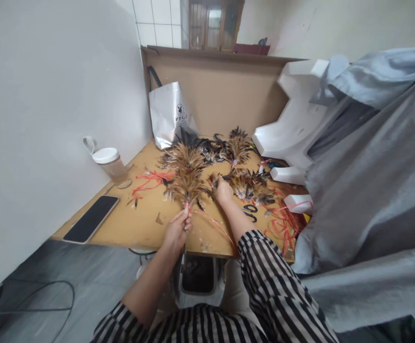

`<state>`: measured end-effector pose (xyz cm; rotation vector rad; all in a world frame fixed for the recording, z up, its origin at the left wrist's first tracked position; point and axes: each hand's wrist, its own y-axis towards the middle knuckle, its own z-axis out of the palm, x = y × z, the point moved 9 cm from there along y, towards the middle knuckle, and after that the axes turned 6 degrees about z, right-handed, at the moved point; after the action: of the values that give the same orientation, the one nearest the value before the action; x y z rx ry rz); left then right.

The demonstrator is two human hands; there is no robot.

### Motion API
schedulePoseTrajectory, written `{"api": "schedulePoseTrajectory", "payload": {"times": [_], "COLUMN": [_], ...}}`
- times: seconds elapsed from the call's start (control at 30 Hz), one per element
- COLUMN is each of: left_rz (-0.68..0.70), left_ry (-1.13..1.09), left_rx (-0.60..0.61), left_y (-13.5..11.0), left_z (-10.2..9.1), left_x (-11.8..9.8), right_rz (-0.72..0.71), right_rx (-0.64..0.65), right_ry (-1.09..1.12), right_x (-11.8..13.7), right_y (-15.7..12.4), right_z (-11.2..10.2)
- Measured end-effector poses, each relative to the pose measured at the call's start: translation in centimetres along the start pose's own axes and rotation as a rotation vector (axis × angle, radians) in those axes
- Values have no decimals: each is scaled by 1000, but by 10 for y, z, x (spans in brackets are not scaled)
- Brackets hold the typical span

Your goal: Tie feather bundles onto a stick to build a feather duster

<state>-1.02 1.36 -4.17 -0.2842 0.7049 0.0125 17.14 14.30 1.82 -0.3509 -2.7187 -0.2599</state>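
Note:
My left hand (177, 229) is closed in a pinch on the stem end of a brown feather bundle (186, 186) that fans out over the wooden table (143, 224). A red string (214, 225) trails from that stem toward the table's near edge. My right hand (222, 190) is closed on a few small feathers (213, 178) just right of the bundle. More tied feather bundles (229, 150) lie behind, and another heap of feathers (252, 186) sits to the right of my right hand.
A black phone (91, 218) lies at the table's left edge, with a lidded cup (110, 164) behind it. A silver bag (169, 114) leans on the cardboard back wall. Black scissors (250, 212), red strings (282, 226), white foam pieces (296, 128) and grey cloth (371, 190) crowd the right.

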Motion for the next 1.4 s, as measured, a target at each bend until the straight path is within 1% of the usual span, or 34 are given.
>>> {"api": "schedulePoseTrajectory", "payload": {"times": [0.07,0.13,0.2,0.27,0.3,0.33,0.43,0.5,0.53,0.6,0.63,0.7,0.8,0.9,1.0,1.07,1.17,1.27,1.4], "left_rz": [2,5,7,8,7,7,0,-3,-2,5,7,14,19,27,36,45,60,60,60], "left_ry": [0,1,1,-5,-8,-11,-7,-1,1,3,4,3,-5,2,20,23,17,10,2], "left_rx": [2,-2,-2,-1,0,0,-8,-11,-12,-13,-16,-22,-26,-27,-24,-26,-5,32,21], "left_y": [0,1,1,1,1,1,0,-1,-1,-2,-2,-1,-1,-1,-1,-1,0,1,3], "left_z": [-1,-1,-1,-1,-1,-1,-1,-1,0,-1,-1,-2,-2,-2,-1,-2,-1,1,-1], "left_x": [0,0,-1,-1,-1,-1,0,0,0,0,0,0,0,-1,-1,-1,-1,0,1], "right_rz": [24,45,67,111,144,180,246,250,253,281,304,358,378,284,138,64,-40,-119,-78], "right_rx": [5,-26,-67,-45,4,78,360,504,550,598,606,581,477,398,429,462,467,462,515], "right_ry": [23,112,304,603,773,944,1374,1556,1616,1687,1703,1704,1656,1622,1581,1501,1374,1259,1173], "right_x": [-4,-11,-20,-31,-36,-39,-35,-30,-28,-29,-31,-37,-43,-35,-10,8,30,45,50], "right_y": [3,5,6,5,4,1,-15,-27,-32,-40,-42,-44,-47,-58,-80,-97,-111,-113,-107], "right_z": [4,1,-6,-10,-9,-5,6,8,9,11,13,14,4,-16,-32,-34,-31,-19,8]}}
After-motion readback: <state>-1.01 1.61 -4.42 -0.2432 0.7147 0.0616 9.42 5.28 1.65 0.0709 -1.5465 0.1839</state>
